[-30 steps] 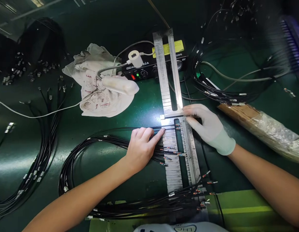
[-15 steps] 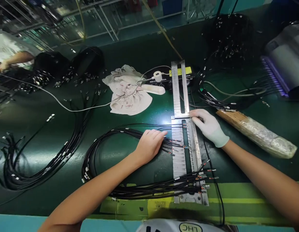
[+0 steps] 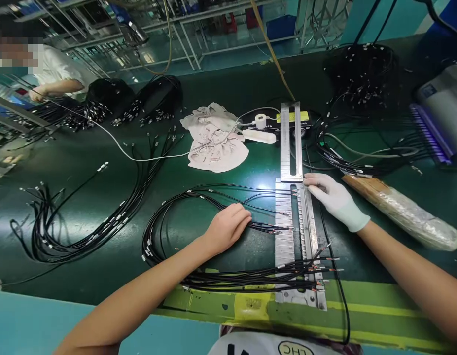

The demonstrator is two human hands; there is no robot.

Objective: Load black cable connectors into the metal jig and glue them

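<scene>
My left hand is bare, its fingers closed round a bundle of black cables left of the metal slotted fixture. The bundle's stripped ends lie over the fixture's ruled plate. One separate cable and a few others further up also reach across it. My right hand, in a white glove, has thumb and forefinger together at the fixture's right edge, by the corner of the upper slotted metal frame. What sits between those fingertips is hidden. More black cables cross the fixture's near end.
A white cloth and a black control box stand behind. At right lie a plastic-wrapped package and a grey machine. Cable bundles spread at left, where a co-worker's hand handles cables.
The view has shifted, so the bench appears further right. My left hand has drawn back from the fixture, and the cable ends lie closer together. My right fingertips have slid slightly right.
</scene>
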